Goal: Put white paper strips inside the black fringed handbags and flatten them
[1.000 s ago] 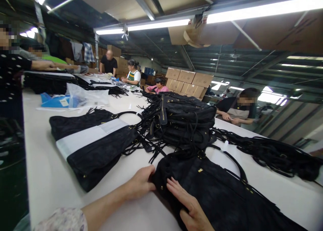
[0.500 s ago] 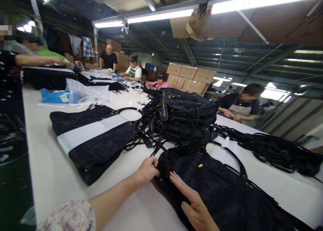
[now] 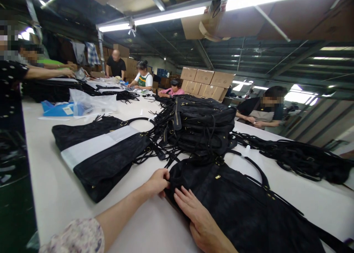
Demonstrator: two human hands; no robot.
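A black handbag (image 3: 235, 201) lies flat on the white table in front of me, its looped handle toward the far side. My left hand (image 3: 158, 183) is closed on the bag's near left corner, fingertips partly hidden behind the fabric. Palm down, my right hand (image 3: 197, 214) rests on the bag's left edge with its fingers stretched out. To the left lies another black handbag (image 3: 110, 172), a white paper band (image 3: 96, 144) across it. Just beyond, a pile of black handbags (image 3: 201, 126) is stacked with straps and tassels hanging loose.
Black straps (image 3: 301, 157) lie heaped along the right side of the white table (image 3: 49, 208). A clear plastic bag (image 3: 92, 102) and a blue item (image 3: 56, 108) are at the back left. Several co-workers stand around the table; cardboard boxes (image 3: 204, 81) are stacked behind.
My right hand has moved slightly left and laid flatter on the bag, its fingers closer to my left hand. My left hand keeps its hold on the corner. The view has shifted slightly.
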